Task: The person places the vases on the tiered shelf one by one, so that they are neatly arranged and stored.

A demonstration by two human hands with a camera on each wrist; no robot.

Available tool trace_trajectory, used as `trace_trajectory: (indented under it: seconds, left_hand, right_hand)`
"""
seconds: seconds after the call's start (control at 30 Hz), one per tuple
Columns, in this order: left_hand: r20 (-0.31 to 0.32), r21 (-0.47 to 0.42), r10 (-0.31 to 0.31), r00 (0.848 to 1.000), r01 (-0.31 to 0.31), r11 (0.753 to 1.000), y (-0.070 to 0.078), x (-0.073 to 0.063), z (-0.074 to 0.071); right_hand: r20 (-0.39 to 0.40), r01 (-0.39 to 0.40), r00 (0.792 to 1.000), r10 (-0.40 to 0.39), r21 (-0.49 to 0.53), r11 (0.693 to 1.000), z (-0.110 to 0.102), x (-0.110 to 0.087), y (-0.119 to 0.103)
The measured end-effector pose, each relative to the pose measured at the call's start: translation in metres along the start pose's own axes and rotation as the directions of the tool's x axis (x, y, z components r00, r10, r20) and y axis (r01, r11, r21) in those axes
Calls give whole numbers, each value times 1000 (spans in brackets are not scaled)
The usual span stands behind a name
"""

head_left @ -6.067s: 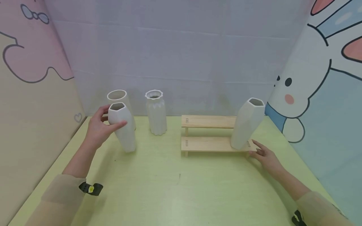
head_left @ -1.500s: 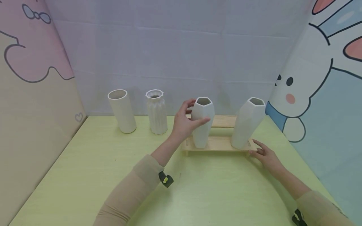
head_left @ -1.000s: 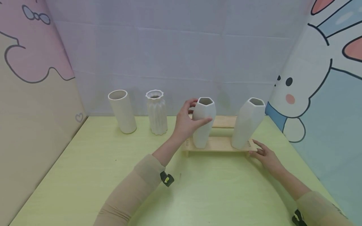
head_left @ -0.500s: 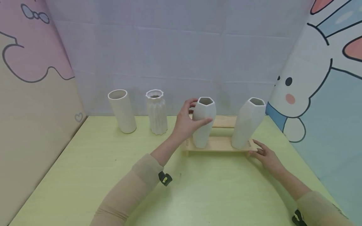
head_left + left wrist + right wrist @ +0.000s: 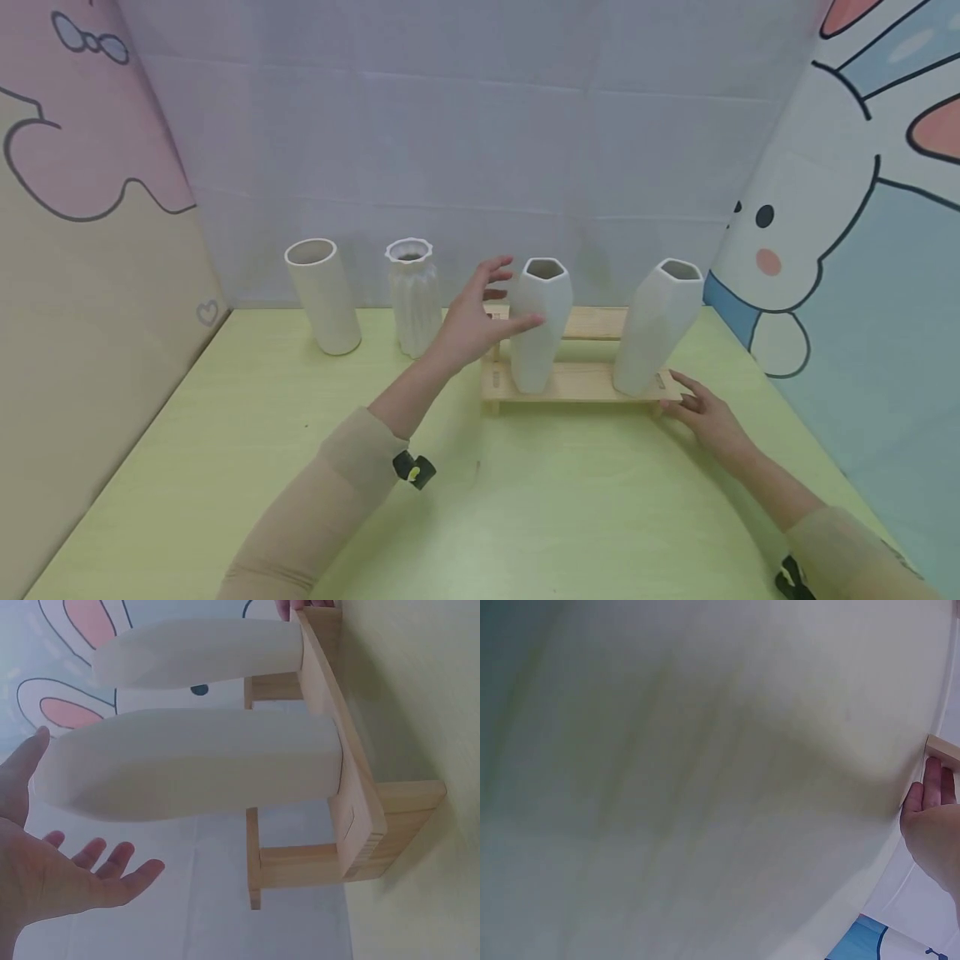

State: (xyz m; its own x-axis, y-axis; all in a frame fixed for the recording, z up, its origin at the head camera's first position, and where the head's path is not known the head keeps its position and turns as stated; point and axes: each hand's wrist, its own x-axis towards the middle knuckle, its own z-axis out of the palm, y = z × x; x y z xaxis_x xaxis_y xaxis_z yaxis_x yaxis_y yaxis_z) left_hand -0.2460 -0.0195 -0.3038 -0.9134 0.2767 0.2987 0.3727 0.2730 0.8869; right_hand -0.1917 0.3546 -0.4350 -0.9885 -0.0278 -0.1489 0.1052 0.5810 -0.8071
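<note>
A white faceted vase (image 5: 542,333) stands on the left part of the lower tier of a two-tier wooden shelf (image 5: 585,382). My left hand (image 5: 468,329) is just left of it, thumb and fingers spread apart; the left wrist view shows a gap between the fingers and the vase (image 5: 202,761). On the same tier, toward the right end, stands a second faceted white vase (image 5: 660,325), leaning outward in the head view. My right hand (image 5: 712,425) pinches the shelf's right end, as the right wrist view also shows at its edge.
A plain white cylindrical vase (image 5: 326,300) and a fluted white vase (image 5: 416,304) stand at the back left of the pale green table (image 5: 375,517). A pale curtain (image 5: 480,167) closes the back, with cartoon-printed panels (image 5: 862,292) at the sides.
The left hand has brought the faceted vase from the back left onto the lower tier. It has now let go and drawn a little left. The right hand has stayed at the shelf's end.
</note>
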Motion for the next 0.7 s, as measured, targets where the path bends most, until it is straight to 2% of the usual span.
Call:
trace_trajectory:
  seconds: [0.27, 0.7]
  left_hand:
    - [36, 45, -8, 999, 7, 999, 3, -3, -23]
    - [30, 110, 61, 998, -64, 992, -7, -6, -64]
  right_hand:
    - [2, 4, 1000, -4, 5, 1000, -1, -2, 0]
    - [-3, 36, 999, -36, 16, 999, 0, -3, 1]
